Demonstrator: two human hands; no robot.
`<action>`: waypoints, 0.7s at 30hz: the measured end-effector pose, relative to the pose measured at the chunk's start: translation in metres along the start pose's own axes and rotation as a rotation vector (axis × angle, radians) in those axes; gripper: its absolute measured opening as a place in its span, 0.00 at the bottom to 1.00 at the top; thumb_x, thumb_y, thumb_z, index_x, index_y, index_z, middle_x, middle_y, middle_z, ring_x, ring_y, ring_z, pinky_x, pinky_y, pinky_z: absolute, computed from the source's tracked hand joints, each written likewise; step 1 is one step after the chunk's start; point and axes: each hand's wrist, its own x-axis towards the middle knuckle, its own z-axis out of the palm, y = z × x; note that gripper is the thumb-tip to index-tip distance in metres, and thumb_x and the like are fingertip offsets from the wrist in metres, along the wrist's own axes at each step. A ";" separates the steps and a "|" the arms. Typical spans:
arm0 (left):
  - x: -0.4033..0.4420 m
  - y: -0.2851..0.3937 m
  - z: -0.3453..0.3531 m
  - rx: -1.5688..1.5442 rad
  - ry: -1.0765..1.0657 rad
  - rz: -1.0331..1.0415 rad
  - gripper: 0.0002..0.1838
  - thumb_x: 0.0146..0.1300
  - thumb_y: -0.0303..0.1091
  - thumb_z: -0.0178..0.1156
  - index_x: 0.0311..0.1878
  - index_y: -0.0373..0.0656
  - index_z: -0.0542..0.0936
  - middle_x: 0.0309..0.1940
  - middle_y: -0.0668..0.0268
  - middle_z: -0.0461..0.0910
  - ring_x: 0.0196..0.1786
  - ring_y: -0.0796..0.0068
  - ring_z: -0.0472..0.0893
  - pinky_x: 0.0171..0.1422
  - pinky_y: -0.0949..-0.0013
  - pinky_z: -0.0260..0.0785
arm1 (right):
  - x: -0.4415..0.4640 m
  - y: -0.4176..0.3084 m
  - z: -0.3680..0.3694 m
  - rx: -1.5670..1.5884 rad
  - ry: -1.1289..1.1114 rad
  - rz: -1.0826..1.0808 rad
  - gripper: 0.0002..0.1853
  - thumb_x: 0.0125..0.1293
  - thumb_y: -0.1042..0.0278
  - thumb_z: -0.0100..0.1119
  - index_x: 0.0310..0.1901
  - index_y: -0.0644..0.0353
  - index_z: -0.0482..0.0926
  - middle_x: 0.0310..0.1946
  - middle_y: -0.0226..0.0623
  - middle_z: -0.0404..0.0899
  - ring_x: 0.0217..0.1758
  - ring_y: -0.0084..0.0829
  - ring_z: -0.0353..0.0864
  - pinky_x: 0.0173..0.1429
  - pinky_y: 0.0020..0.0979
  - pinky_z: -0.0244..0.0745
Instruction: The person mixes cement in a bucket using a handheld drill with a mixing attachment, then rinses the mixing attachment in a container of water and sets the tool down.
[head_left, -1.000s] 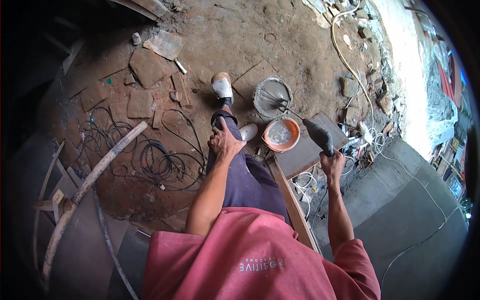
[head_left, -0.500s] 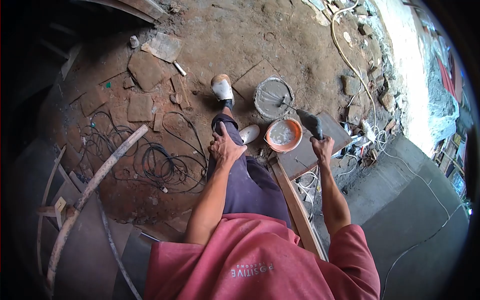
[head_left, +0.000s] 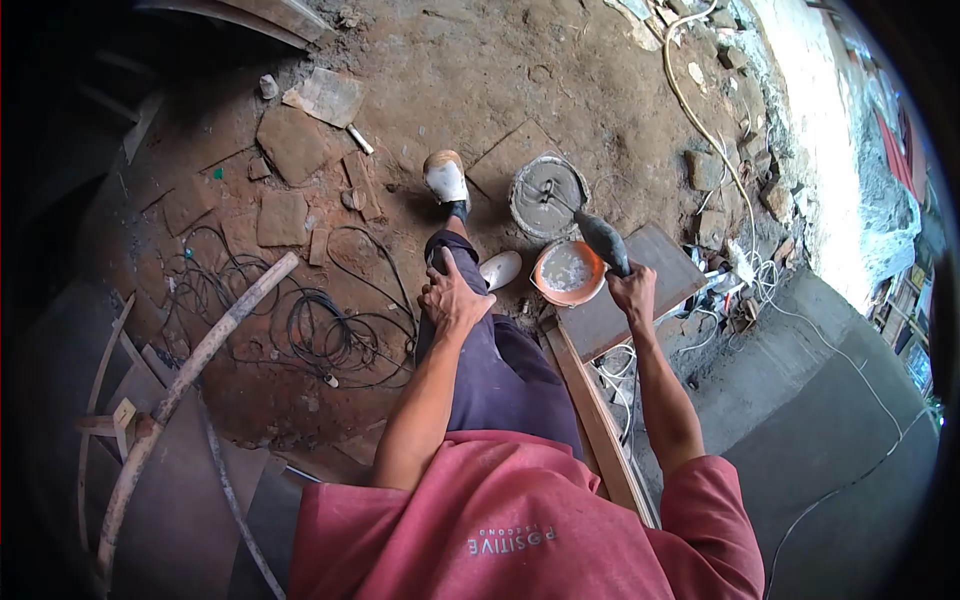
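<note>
My right hand point(head_left: 634, 290) is wrapped round the rear grip of a dark, dusty power drill point(head_left: 603, 242). From its front a thin mixing rod point(head_left: 563, 201) slants down into a round bucket point(head_left: 514, 207). Smooth grey wet mix point(head_left: 535, 214) fills that bucket, with a hollow swirl around the rod's end. Just below stands an orange bucket point(head_left: 594, 287) holding cloudy water or whitish liquid. My left hand point(head_left: 455, 300) lies on my leg point(head_left: 480, 360) near the knee, fingers spread, holding nothing.
A flat board point(head_left: 655, 265) lies beneath my right hand. Long wooden planks point(head_left: 590, 420) run beside my leg. Coiled black cable point(head_left: 325, 330) and a pole point(head_left: 200, 370) are at left. Rubble point(head_left: 703, 170) and a pale hose point(head_left: 700, 125) line the right side.
The drill has shifted slightly left and up, its rod now nearer the bucket's middle. The mix's streaked surface has become a smoother swirl. My left hand stays on my leg.
</note>
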 end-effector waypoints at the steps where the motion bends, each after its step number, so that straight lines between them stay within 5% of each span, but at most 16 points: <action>1: -0.002 0.001 -0.003 -0.005 -0.010 0.001 0.68 0.44 0.55 0.78 0.81 0.55 0.40 0.69 0.41 0.65 0.64 0.44 0.76 0.69 0.50 0.67 | 0.012 0.010 0.019 -0.064 -0.021 -0.055 0.13 0.50 0.66 0.61 0.27 0.73 0.78 0.18 0.62 0.71 0.21 0.56 0.77 0.33 0.45 0.74; 7: -0.002 -0.002 -0.004 -0.035 -0.047 0.017 0.68 0.43 0.55 0.78 0.81 0.54 0.42 0.71 0.38 0.62 0.63 0.45 0.76 0.67 0.49 0.67 | 0.013 0.004 0.017 -0.053 0.022 0.004 0.14 0.50 0.65 0.61 0.26 0.72 0.77 0.19 0.62 0.72 0.22 0.59 0.75 0.34 0.46 0.74; 15: 0.003 0.005 -0.007 -0.031 -0.025 -0.003 0.68 0.43 0.56 0.77 0.81 0.54 0.41 0.67 0.43 0.67 0.61 0.46 0.78 0.66 0.50 0.69 | -0.065 -0.020 -0.083 -0.034 0.020 0.127 0.10 0.47 0.70 0.61 0.24 0.70 0.75 0.12 0.43 0.67 0.16 0.27 0.64 0.28 0.34 0.69; 20: 0.005 0.006 -0.005 -0.023 -0.009 -0.002 0.68 0.43 0.55 0.77 0.81 0.53 0.42 0.66 0.42 0.67 0.61 0.46 0.78 0.66 0.50 0.69 | -0.067 -0.020 -0.079 -0.057 -0.064 0.004 0.08 0.48 0.71 0.60 0.25 0.69 0.77 0.12 0.45 0.68 0.15 0.30 0.67 0.28 0.34 0.70; 21: 0.004 0.006 -0.005 -0.020 -0.009 -0.007 0.68 0.43 0.55 0.77 0.81 0.53 0.42 0.66 0.42 0.67 0.61 0.46 0.78 0.66 0.50 0.69 | -0.061 -0.017 -0.067 -0.085 -0.102 0.009 0.07 0.48 0.71 0.60 0.24 0.68 0.77 0.14 0.51 0.71 0.15 0.40 0.74 0.29 0.38 0.73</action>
